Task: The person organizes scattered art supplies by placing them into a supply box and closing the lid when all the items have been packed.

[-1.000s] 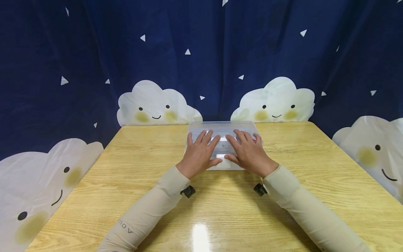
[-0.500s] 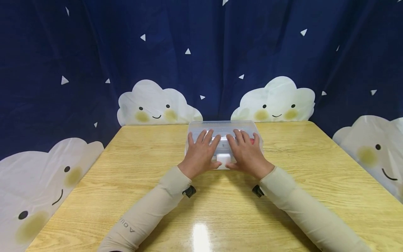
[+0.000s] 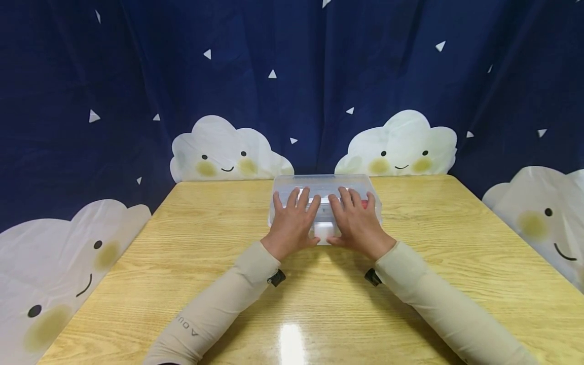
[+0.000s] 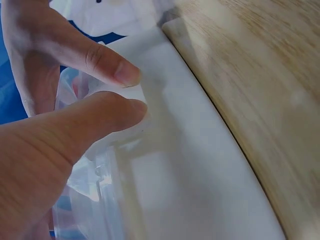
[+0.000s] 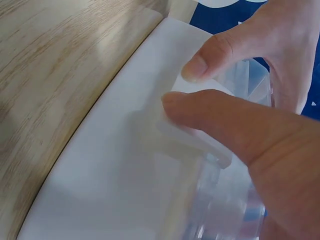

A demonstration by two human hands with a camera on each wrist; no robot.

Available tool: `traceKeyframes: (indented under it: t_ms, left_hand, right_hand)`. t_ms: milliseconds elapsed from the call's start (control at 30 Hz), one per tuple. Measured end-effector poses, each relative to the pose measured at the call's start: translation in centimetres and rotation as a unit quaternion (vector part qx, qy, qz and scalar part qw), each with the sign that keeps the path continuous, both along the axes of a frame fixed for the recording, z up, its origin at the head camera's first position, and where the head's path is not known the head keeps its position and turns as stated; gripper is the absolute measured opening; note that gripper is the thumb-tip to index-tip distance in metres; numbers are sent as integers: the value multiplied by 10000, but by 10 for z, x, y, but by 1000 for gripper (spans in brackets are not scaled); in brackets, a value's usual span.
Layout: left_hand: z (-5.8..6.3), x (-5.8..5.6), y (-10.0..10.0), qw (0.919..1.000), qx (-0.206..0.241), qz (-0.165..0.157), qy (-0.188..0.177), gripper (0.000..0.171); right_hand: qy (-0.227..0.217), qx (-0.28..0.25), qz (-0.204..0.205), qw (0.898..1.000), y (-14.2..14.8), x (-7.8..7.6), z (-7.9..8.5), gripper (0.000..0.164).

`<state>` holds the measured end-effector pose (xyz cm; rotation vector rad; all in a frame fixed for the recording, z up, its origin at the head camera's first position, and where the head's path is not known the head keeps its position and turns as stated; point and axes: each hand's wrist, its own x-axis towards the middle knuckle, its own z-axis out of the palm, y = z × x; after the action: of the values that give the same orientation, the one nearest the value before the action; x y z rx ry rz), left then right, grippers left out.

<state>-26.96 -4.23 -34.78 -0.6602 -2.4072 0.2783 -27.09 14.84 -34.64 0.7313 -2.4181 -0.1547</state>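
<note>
A clear plastic box [image 3: 323, 180] sits at the far middle of the table, its lid down, with a white latch [image 3: 324, 229] on the front. My left hand [image 3: 292, 225] rests over the left half of the lid with its fingers spread. Over the right half lies my right hand [image 3: 358, 223], fingers likewise spread. In the wrist views both thumbs touch the white latch [image 5: 186, 86] near its lower edge, tips close together. The box's pale front wall [image 4: 175, 150] shows below them. Through the lid a red item [image 3: 364, 204] is visible beside my right fingers; other contents are unclear.
A wood-grain table [image 3: 219, 228] spreads around the box. Behind it hangs a dark blue curtain [image 3: 315, 76] with white clouds [image 3: 228, 149]. Small black wrist cameras [image 3: 276, 278] sit under both sleeves.
My right hand has shifted slightly left, and both thumbs have come down toward the latch's lower edge. More of the red item shows. The box stays in place.
</note>
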Motion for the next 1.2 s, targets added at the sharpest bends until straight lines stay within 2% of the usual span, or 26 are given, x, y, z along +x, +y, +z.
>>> traceKeyframes:
  t_ms: [400, 767, 967, 1200]
  left_hand:
    - [-4, -1, 2, 9996, -202, 78, 195, 105]
    - [-3, 0, 3, 9993, -211, 152, 263, 106]
    - [-4, 0, 3, 9996, -140, 137, 183, 106]
    - [-6, -1, 4, 9995, -67, 109, 301, 104]
  right_hand:
    - [84, 10, -75, 9999, -1, 0, -3, 106]
    - [246, -24, -42, 9997, -3, -1, -3, 104]
    - [222, -56, -148, 9996, -4, -2, -4, 105]
    - [242, -50, -283, 9993, -5, -1, -5, 104]
